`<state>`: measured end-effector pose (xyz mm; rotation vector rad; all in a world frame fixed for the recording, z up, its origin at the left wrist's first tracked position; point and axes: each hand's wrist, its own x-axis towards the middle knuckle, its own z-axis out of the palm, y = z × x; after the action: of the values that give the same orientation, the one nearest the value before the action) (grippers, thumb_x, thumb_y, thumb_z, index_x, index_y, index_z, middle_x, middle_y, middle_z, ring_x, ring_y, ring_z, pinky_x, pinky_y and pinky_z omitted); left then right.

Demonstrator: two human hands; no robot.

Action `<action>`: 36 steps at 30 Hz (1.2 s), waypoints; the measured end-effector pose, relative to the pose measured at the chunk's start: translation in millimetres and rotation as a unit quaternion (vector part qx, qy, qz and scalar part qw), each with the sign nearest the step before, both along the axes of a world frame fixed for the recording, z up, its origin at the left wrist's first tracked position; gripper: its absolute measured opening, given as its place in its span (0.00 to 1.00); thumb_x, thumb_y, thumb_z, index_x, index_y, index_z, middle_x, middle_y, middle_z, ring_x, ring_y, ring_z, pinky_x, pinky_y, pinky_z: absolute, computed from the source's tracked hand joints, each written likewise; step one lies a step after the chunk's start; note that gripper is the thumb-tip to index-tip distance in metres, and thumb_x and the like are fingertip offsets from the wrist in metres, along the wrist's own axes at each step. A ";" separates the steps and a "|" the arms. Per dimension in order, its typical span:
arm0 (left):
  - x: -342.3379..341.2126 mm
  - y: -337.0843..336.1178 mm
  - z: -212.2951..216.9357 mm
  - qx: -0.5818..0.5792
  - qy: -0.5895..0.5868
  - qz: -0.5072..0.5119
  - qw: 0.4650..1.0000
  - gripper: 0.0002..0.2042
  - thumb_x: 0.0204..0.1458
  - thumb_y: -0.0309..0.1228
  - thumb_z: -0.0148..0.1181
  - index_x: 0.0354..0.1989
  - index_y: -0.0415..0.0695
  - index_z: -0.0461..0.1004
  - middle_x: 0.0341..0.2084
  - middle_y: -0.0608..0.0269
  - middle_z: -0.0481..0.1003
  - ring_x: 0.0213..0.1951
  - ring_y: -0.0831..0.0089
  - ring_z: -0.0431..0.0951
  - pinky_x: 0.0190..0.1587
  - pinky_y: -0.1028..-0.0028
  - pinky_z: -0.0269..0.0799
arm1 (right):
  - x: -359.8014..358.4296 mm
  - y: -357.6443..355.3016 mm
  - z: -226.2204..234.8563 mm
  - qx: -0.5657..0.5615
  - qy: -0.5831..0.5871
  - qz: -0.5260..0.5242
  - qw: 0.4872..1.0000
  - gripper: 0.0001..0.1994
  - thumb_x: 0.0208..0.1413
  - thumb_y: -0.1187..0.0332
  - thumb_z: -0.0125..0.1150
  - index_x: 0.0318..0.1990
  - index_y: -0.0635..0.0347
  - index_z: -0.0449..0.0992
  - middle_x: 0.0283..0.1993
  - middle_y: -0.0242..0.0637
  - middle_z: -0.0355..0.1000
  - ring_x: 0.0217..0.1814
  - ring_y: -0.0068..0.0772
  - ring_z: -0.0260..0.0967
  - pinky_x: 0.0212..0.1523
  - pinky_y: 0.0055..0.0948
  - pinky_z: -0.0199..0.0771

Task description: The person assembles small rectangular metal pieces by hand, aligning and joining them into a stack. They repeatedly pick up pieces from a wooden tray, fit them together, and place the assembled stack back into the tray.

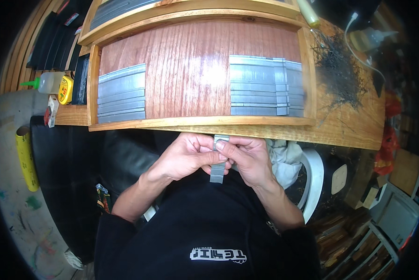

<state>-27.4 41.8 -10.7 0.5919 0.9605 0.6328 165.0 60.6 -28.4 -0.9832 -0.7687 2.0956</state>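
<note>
Just in front of the table's near edge, I hold a narrow grey strip (217,173) upright between both hands. It has a metallic look and crosswise lines, and its lower end sticks out below my fingers. The thumb and fingers of my left hand (185,157) pinch its middle from the left. My right hand (250,159) grips it higher up, with the thumb pressed on its face. Part of the strip is hidden by my fingers. Beyond my hands, a shallow wooden tray (186,84) holds grey strips (121,93) at its left and more grey strips (254,86) at its right.
Another wooden tray (172,14) stands behind. Thin dark wire-like pieces (338,70) lie heaped on the table at the right, near a clear bottle (368,40) and a white cable (348,35). A green-tipped bottle (49,82) and a yellow tape measure (66,89) sit at the left.
</note>
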 end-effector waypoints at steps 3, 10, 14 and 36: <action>0.0 -1.1 -3.9 0.009 0.001 -0.001 1.000 0.08 0.64 0.24 0.64 0.47 0.34 0.82 0.36 0.53 0.86 0.38 0.68 0.88 0.38 0.77 0.84 | 0.5 -0.8 -3.2 0.007 0.000 -0.004 1.000 0.05 0.66 0.75 0.65 0.40 0.70 0.83 0.28 0.34 0.77 0.24 0.16 0.70 0.23 0.18 0.70; 4.5 -15.6 9.9 0.028 -0.014 0.022 0.999 0.07 0.64 0.22 0.63 0.48 0.33 0.82 0.36 0.53 0.85 0.38 0.70 0.87 0.40 0.76 0.84 | 9.8 -1.8 12.0 0.028 -0.032 0.054 0.998 0.06 0.65 0.75 0.66 0.44 0.72 0.83 0.31 0.35 0.76 0.25 0.17 0.71 0.25 0.18 0.72; 5.8 -23.1 10.7 0.049 -0.012 0.010 0.999 0.06 0.65 0.26 0.63 0.45 0.37 0.83 0.37 0.59 0.85 0.39 0.76 0.85 0.38 0.78 0.81 | 11.9 -7.0 14.9 0.072 -0.034 0.047 0.996 0.10 0.65 0.76 0.66 0.49 0.75 0.81 0.36 0.36 0.74 0.26 0.18 0.72 0.26 0.18 0.73; 11.8 -29.1 9.9 0.020 -0.037 0.019 0.999 0.10 0.66 0.25 0.62 0.52 0.36 0.81 0.39 0.57 0.85 0.41 0.71 0.87 0.41 0.75 0.85 | 15.8 -8.1 13.0 0.059 -0.024 0.055 0.996 0.08 0.64 0.78 0.65 0.48 0.74 0.81 0.35 0.33 0.73 0.28 0.16 0.72 0.27 0.16 0.70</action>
<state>-15.6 12.7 -0.9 0.5832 0.8929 0.7057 180.8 52.6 -15.4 -0.9499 -0.9799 2.0991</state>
